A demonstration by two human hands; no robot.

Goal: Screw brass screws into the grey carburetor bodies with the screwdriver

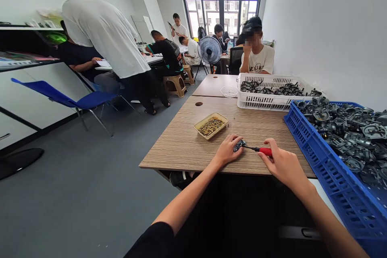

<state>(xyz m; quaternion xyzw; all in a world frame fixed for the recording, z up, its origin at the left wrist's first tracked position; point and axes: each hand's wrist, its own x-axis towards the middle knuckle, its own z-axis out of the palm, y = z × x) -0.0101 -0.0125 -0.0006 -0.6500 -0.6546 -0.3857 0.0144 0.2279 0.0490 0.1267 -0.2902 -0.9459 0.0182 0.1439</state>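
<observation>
- Carburetor part (239,145), small and dark, sits low centre of the frame on the wooden table (181,145), pinned under my left hand (227,150), fingers closed over it.
- My right hand (279,161) is wrapped around a red-handled screwdriver (262,150), tip at the part.
- I judge one piece mid-fastening; the screw tray (211,125) remains full, and the blue crate (326,165) at right brims with parts.

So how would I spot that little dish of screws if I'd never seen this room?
Find the wooden table with the blue crate on its right edge. The small tray sits in the open middle, just beyond the left hand. It alone is beige, shallow and filled with brassy screws, not dark metal parts.
</observation>
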